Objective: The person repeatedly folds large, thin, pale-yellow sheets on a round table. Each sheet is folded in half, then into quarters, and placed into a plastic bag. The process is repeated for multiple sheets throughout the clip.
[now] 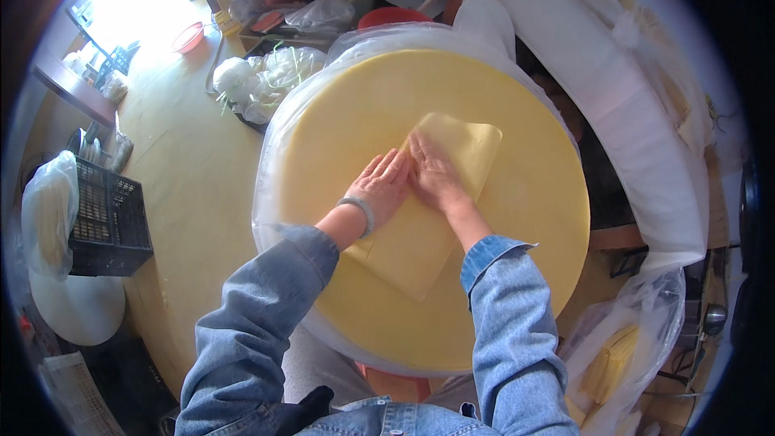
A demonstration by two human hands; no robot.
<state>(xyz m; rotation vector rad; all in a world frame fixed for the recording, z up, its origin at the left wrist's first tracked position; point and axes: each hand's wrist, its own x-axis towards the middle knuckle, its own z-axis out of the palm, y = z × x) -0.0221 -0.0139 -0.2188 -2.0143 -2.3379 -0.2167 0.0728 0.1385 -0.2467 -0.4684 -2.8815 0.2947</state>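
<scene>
A large stack of round, thin yellow sheets (527, 194) lies before me on translucent plastic. On top of it is a folded part of a yellow sheet (412, 248), a long slanting shape with rounded upper corners. My left hand (381, 184), with a pale bangle at the wrist, presses flat near the fold's left edge, fingers pointing up and right. Beside it my right hand (431, 169) rests palm down on the folded sheet, and the hands touch or overlap at the fingers. What lies under the palms is hidden.
Bagged vegetables (272, 79) sit at the stack's upper left. A black plastic crate (109, 218) stands far left, a pink bowl (188, 38) farther back. Long white sheeting (617, 97) curves along the right, above a plastic bag (657, 309) with folded yellow sheets.
</scene>
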